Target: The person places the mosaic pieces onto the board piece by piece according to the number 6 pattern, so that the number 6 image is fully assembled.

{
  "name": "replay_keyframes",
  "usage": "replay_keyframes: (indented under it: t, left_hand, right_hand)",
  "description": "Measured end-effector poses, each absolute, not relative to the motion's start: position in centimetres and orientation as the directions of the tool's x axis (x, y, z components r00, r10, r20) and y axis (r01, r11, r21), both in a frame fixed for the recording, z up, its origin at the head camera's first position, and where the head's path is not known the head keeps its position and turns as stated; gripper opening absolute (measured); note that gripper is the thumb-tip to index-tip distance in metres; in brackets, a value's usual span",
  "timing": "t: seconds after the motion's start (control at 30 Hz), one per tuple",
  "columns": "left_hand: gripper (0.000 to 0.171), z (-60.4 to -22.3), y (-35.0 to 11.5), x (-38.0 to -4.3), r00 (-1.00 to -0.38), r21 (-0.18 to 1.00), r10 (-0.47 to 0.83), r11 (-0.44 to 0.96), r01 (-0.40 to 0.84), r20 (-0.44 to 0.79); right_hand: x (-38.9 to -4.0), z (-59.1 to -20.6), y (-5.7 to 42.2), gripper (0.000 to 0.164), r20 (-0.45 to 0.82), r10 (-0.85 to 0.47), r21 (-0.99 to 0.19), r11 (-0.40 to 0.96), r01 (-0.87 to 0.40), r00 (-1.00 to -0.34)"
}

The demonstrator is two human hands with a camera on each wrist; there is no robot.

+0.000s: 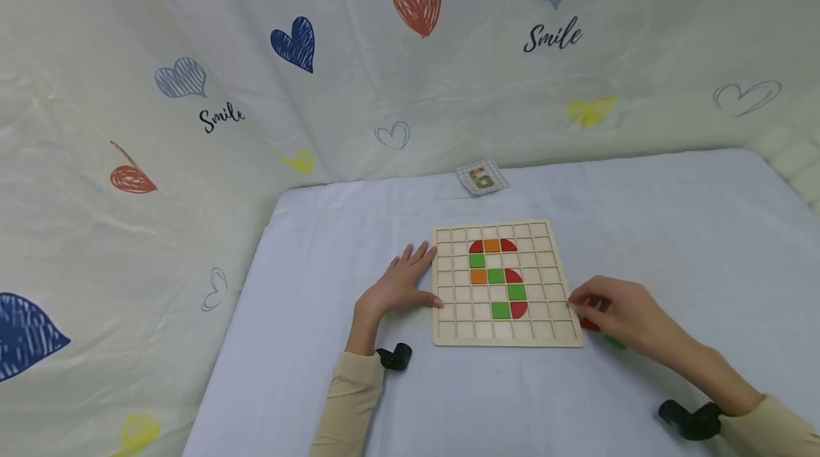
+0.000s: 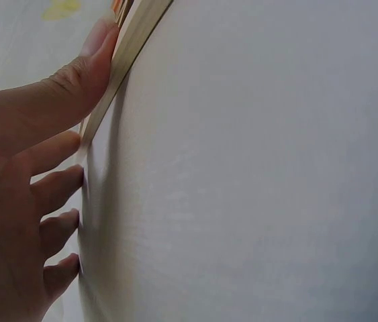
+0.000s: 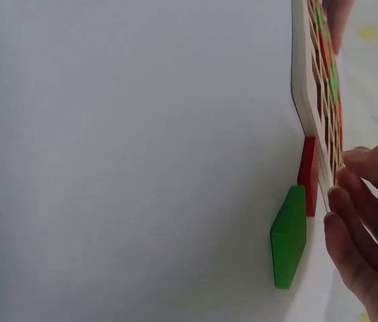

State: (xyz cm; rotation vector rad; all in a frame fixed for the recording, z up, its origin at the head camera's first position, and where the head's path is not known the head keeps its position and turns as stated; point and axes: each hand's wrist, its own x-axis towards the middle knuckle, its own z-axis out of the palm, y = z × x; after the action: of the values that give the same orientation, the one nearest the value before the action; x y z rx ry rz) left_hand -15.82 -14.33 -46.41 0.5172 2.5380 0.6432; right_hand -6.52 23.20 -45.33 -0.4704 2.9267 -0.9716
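Observation:
A square wooden grid board (image 1: pixel 461 329) lies on the table, with several red, green and orange tiles set in its cells in an S-like shape. My left hand (image 1: pixel 400 286) is spread along its left side, fingers straight and thumb over the rim; in the left wrist view the thumb (image 2: pixel 74 90) presses at the wooden edge. At the right side, my right hand (image 1: pixel 615 307) has curled fingers, its fingertips pinching the board's edge. Below that hand lie a loose red tile (image 3: pixel 307 171) against the board and a green tile (image 3: pixel 288 238) beside it, both partly covered in the head view.
A small printed card (image 1: pixel 483 178) showing a similar coloured pattern lies at the table's back edge. White cloth (image 1: pixel 307 265) covers the table. Behind it hangs a curtain (image 1: pixel 346 87) with hearts and the word Smile. Black wrist devices (image 1: pixel 692 420) sit below both wrists.

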Motion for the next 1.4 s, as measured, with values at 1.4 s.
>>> replay_keyframes:
  t: [1.4]
  left_hand:
    - [0.105,-46.1,-14.2,-15.7,-0.82,0.531,0.46,0.814,0.235,-0.341]
  right_hand:
    - [-7.8,-45.5,21.2,0.031,0.229,-0.381,-0.626,0.647,-0.435,-0.896]
